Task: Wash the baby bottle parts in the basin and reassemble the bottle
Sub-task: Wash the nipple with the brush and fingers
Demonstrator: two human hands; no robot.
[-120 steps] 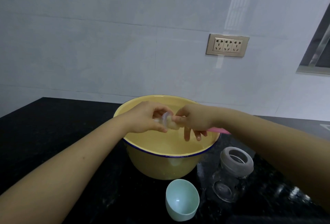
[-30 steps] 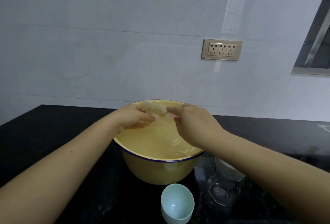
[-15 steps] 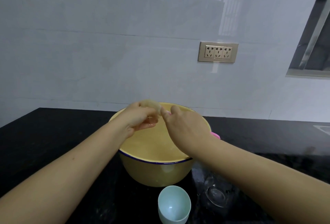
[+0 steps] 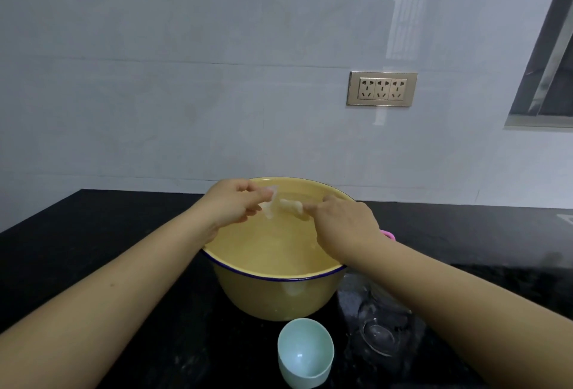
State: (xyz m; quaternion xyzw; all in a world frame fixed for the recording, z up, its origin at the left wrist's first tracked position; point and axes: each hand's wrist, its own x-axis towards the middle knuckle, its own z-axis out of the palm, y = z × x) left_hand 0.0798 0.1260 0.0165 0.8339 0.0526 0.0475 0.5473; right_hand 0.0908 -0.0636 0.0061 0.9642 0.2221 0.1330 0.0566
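Teat [image 4: 283, 206], pale, translucent and blurred, is hanging over the far side of the yellow basin [image 4: 273, 298], the left hand [image 4: 231, 205] pinching one end with curled fingers and the right hand [image 4: 342, 224] pinching the other. Mint-green cap [image 4: 305, 354] is sitting on the black counter [image 4: 93, 233] just before the basin; clear glass bottle [image 4: 376, 331] is lying beside it, the right forearm [image 4: 449, 311] hiding its upper part, and a pink object [image 4: 390, 234] is peeking out behind the right wrist.

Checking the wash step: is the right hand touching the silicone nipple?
Touching: the head view shows the right hand pinching the nipple by its end over the basin.
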